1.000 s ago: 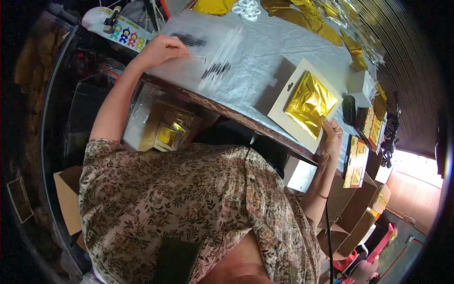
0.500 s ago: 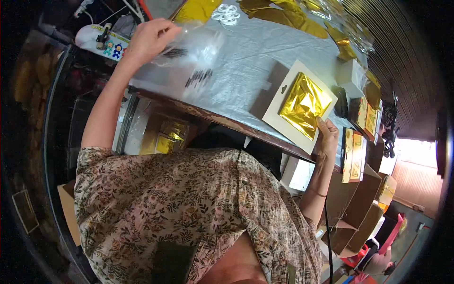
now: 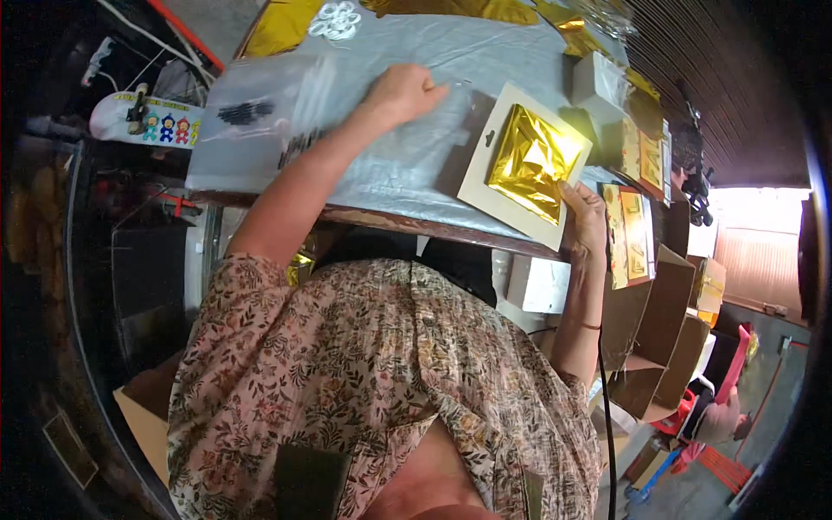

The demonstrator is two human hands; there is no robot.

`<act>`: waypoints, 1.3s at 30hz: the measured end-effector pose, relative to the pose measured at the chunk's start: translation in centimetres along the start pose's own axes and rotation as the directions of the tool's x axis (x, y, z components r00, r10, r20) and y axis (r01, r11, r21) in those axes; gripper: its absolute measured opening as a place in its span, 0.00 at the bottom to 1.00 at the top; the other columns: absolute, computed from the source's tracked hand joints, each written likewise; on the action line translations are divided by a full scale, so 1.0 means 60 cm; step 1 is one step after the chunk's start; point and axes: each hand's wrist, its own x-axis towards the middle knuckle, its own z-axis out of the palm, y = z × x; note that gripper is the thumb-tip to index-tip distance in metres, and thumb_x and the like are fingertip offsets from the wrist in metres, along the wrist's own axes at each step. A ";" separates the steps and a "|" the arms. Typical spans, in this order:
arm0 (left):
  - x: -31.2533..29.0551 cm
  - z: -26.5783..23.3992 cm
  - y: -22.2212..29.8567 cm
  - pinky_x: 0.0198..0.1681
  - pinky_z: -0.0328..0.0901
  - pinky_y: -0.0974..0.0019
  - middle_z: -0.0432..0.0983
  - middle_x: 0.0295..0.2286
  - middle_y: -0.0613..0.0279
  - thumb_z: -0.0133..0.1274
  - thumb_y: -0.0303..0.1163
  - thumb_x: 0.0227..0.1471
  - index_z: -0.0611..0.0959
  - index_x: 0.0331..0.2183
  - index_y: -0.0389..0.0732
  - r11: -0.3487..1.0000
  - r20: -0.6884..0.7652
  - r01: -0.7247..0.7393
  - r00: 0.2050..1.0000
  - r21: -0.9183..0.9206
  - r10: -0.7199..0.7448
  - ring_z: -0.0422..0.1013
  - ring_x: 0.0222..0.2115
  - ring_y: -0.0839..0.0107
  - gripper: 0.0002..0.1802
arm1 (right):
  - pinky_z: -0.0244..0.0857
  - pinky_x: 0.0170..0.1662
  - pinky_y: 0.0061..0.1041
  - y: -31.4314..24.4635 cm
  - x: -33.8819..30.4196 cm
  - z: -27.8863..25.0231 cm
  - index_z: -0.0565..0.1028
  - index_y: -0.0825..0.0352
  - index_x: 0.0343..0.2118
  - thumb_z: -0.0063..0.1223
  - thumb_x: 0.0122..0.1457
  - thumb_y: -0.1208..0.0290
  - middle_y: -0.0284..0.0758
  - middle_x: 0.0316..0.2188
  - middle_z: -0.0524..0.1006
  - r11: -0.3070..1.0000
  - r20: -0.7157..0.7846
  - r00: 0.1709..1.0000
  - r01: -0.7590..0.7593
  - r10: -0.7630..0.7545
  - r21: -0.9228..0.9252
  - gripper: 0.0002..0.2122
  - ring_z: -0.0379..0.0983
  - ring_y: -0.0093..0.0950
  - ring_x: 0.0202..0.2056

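My right hand (image 3: 586, 212) grips the lower right edge of a cream backing card (image 3: 477, 186) with a hang hole, holding it tilted above the table's front edge. A folded gold foil packet (image 3: 533, 165) lies flat against the card's face. To the left of the card, my left hand (image 3: 403, 94) is closed in a pinch over the table. A clear plastic bag (image 3: 466, 97), faint and hard to make out, trails from its fingertips towards the card. Under and beyond my left forearm lies a stack of clear plastic bags (image 3: 251, 143) with dark print.
The table (image 3: 381, 186) has a silvery cover. White rings (image 3: 334, 21) and gold foil sheets (image 3: 451, 9) lie at its far side. A white box (image 3: 598, 85) and printed packages (image 3: 631, 234) stand at the right, above open cardboard boxes (image 3: 663, 303). A skateboard (image 3: 143, 120) sits left.
My left hand has moved right, away from the bag stack towards the card, drawing a clear bag along. My right hand still holds the card; the whole view has shifted slightly.
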 end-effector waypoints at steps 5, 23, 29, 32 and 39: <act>-0.081 -0.013 0.029 0.28 0.71 0.62 0.80 0.21 0.57 0.69 0.47 0.49 0.85 0.30 0.39 0.991 -0.031 -0.042 0.999 -0.129 0.039 0.76 0.21 0.65 0.20 | 0.73 0.39 0.21 0.003 -0.011 -0.038 0.81 0.75 0.40 0.58 0.63 0.76 0.37 0.35 0.84 1.000 0.011 1.000 -0.012 0.012 0.025 0.07 0.80 0.22 0.32; -0.130 -0.010 0.044 0.32 0.71 0.51 0.78 0.25 0.50 0.62 0.33 0.49 0.79 0.25 0.36 0.995 -0.027 -0.089 0.996 -0.046 0.088 0.77 0.28 0.49 0.11 | 0.73 0.34 0.20 -0.006 -0.006 -0.016 0.83 0.73 0.37 0.61 0.62 0.75 0.36 0.32 0.84 0.996 0.096 0.992 -0.085 0.086 -0.014 0.06 0.79 0.20 0.29; -0.131 -0.006 0.047 0.32 0.71 0.46 0.79 0.30 0.48 0.56 0.32 0.53 0.78 0.29 0.36 0.958 -0.020 -0.199 0.978 0.208 0.208 0.76 0.29 0.44 0.08 | 0.73 0.35 0.20 -0.005 -0.010 0.000 0.83 0.74 0.37 0.61 0.62 0.76 0.37 0.33 0.84 0.995 0.098 0.990 -0.099 0.100 -0.018 0.06 0.79 0.21 0.29; -0.138 -0.005 0.050 0.33 0.70 0.44 0.78 0.31 0.48 0.53 0.31 0.54 0.77 0.31 0.38 0.964 -0.010 -0.202 0.978 0.173 0.207 0.76 0.31 0.42 0.07 | 0.73 0.36 0.21 0.000 -0.008 -0.006 0.83 0.74 0.37 0.60 0.62 0.76 0.37 0.33 0.84 0.995 0.107 0.989 -0.101 0.103 -0.024 0.06 0.79 0.22 0.30; -0.135 -0.006 0.051 0.34 0.69 0.46 0.78 0.31 0.49 0.56 0.31 0.55 0.75 0.35 0.39 0.967 -0.022 -0.194 0.980 0.168 0.200 0.76 0.33 0.44 0.08 | 0.74 0.36 0.22 0.000 -0.016 0.003 0.82 0.75 0.38 0.60 0.63 0.76 0.38 0.33 0.84 0.997 0.091 0.993 -0.077 0.078 -0.013 0.07 0.79 0.22 0.30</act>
